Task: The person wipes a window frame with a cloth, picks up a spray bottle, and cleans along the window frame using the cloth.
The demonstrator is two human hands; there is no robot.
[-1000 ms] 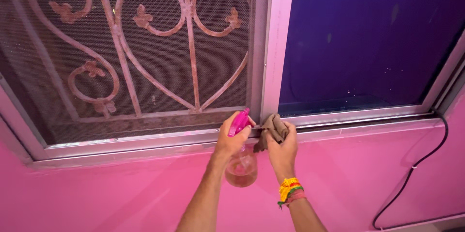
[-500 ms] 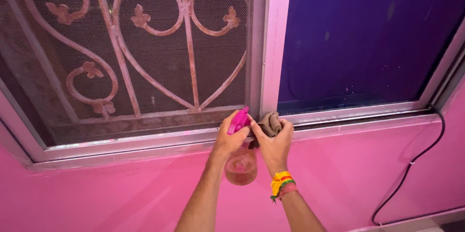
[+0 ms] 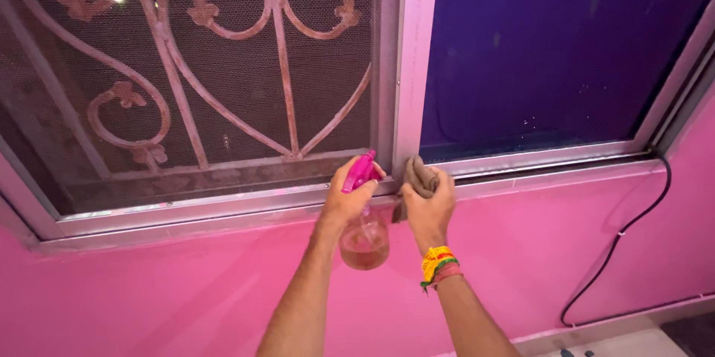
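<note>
My left hand [image 3: 344,200] grips a clear spray bottle [image 3: 364,239] with a pink trigger head, its nozzle up against the bottom of the metal window frame [image 3: 406,103]. My right hand [image 3: 428,206], with a bright woven band on the wrist, holds a crumpled brown cloth [image 3: 417,178] pressed on the lower frame where the upright post meets the sill [image 3: 521,163]. The two hands are close together, almost touching.
Left of the post is a mesh screen with a rusty scrolled heart-pattern grille [image 3: 223,81]. Right of it is a dark blue glass pane [image 3: 551,44]. Below runs a pink wall [image 3: 186,290], with a black cable [image 3: 625,238] hanging at the right.
Both hands stay at the same spot on the frame. The view has shifted a little; the right hand with the cloth has shifted slightly against the post.
</note>
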